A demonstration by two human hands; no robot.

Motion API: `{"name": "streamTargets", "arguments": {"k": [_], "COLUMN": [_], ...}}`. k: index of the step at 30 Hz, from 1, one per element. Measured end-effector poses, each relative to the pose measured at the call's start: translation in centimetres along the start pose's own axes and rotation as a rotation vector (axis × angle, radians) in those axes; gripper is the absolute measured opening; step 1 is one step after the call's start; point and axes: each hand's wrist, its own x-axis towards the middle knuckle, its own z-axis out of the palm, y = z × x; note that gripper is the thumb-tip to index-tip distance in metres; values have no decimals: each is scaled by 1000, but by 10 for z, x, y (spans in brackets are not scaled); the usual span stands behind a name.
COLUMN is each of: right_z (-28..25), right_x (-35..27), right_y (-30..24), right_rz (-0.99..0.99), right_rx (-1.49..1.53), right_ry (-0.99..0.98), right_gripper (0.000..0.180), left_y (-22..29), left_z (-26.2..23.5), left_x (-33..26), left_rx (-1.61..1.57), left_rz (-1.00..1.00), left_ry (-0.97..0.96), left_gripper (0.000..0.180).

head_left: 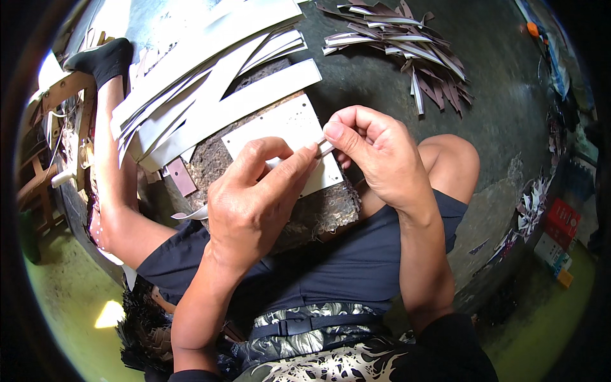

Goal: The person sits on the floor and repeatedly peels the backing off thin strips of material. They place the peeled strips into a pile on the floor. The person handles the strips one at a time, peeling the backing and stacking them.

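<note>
Pinched small strip (326, 148) in left hand (248, 200) and right hand (382, 159). Heaped pieces (396, 37), seemingly finished; left over white sheets (267, 91), apparently unworked.

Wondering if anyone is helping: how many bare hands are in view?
2: the left hand over the flat white board with small holes and the right hand at its right edge. No others show.

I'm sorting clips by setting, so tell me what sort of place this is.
Probably a small workshop: a white board on a rough block, long white strips, and a heap of narrow pieces on the floor.
</note>
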Motion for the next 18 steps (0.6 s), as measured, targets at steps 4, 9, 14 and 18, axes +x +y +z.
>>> {"name": "streamTargets", "arguments": {"k": [4, 9, 14, 18], "right_z": [-2, 5, 20, 21], "right_x": [1, 1, -5, -3], "right_y": [1, 4, 8, 15], "right_rz": [17, 4, 0, 58], "right_rx": [-98, -31, 22, 281], "right_ry": [-55, -8, 109, 82], "right_gripper": [23, 32, 25, 19], "left_y": [1, 3, 5, 1], "left_z": [1, 2, 3, 0], "left_x": [2, 5, 6, 5], "left_rx": [-31, -18, -33, 66], "left_rz": [-15, -19, -35, 23], "left_ry": [11, 3, 24, 46], "left_gripper": [30, 28, 27, 29]}}
